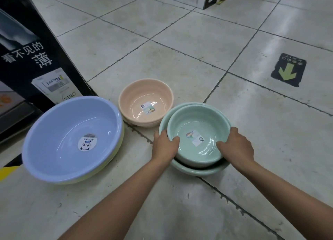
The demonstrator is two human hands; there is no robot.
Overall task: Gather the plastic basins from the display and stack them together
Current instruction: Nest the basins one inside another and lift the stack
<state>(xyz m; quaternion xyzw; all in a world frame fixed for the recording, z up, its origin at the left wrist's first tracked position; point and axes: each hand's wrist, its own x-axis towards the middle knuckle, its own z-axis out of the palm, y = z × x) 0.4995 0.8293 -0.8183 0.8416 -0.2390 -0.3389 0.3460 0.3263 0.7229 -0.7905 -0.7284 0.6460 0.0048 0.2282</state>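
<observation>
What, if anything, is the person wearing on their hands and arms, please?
Nothing visible. The left hand and right hand are gloveless, no rings showing; the left forearm and right forearm are bare to the frame edge: no sleeve, watch or bracelet.

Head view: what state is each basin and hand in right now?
small green basin: gripped by both hands, tilted inside the large green basin
large green basin: on the floor, upright
peach basin: upright on the floor, untouched
blue basin: nested in a pale yellow basin, untouched
left hand: grips the small green basin's rim
right hand: grips its opposite rim
</observation>
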